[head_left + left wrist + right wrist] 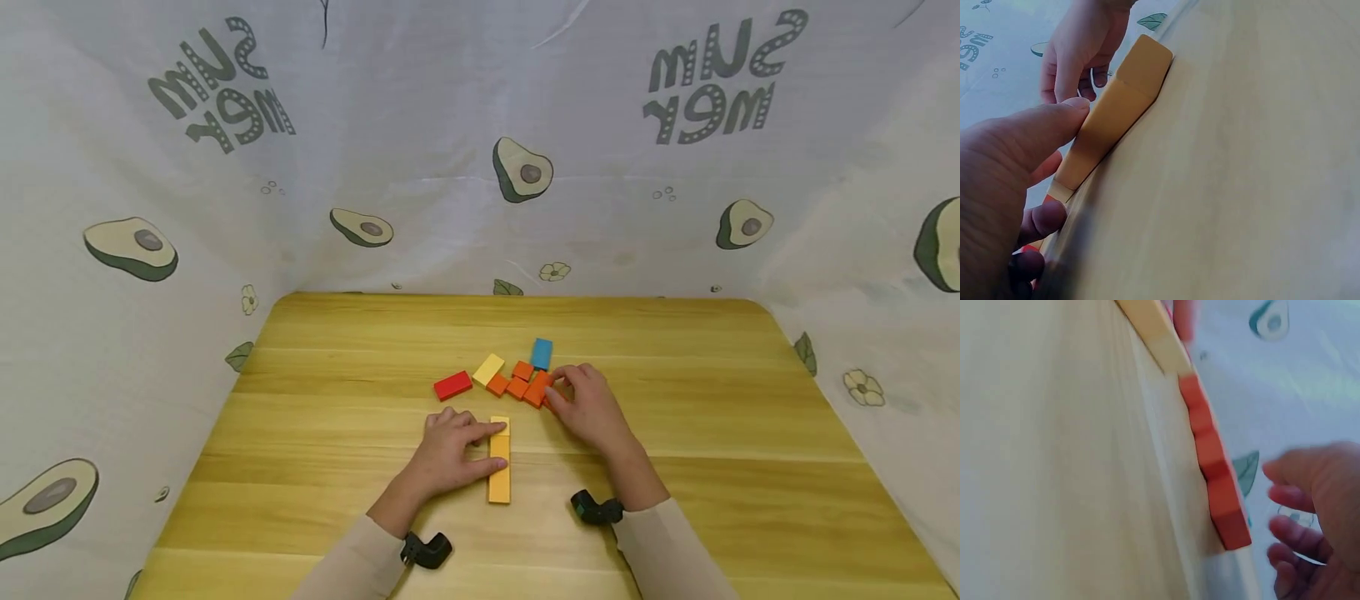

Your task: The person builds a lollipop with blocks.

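A long yellow-orange block (499, 487) lies on the table with a short yellow block (496, 423) against its far end. My left hand (447, 454) touches this row from the left, thumb on the long block and index finger at the short one. The left wrist view shows the thumb against the long block's side (1102, 128). Farther off to the right, my right hand (596, 412) hovers beside several orange blocks (537, 389). In the right wrist view its loosely bent fingers appear apart from the orange row (1225, 503), with nothing visible between them.
A red block (453, 385), a pale yellow block (489, 369) and a blue block (542, 353) lie around the orange ones. They share the wooden table (337, 400). A white printed cloth (442, 108) stands behind it and along both sides.
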Action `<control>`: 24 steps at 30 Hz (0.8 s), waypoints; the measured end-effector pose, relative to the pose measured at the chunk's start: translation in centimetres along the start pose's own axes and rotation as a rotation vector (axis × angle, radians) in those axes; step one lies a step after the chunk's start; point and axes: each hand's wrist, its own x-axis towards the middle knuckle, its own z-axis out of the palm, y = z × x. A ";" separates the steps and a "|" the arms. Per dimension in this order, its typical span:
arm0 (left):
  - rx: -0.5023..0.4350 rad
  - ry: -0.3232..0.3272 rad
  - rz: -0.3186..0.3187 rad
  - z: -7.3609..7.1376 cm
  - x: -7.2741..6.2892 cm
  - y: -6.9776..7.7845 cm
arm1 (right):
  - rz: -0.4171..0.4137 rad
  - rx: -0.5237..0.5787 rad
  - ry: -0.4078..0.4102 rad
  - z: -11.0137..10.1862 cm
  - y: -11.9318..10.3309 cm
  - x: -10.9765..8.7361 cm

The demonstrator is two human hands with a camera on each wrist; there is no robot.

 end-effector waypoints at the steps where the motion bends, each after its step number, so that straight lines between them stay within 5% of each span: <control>1: 0.002 -0.003 0.000 0.0 0.0 0.0 | 0.008 -0.011 0.021 0.0 0.3 0.4; 9: 0.019 -0.002 0.025 0.0 -0.1 0.1 | -0.011 0.006 -0.091 0.4 1.7 2.6; 24: 0.006 0.021 0.065 0.5 -0.7 0.3 | 0.004 -0.005 -0.233 -0.8 2.3 2.0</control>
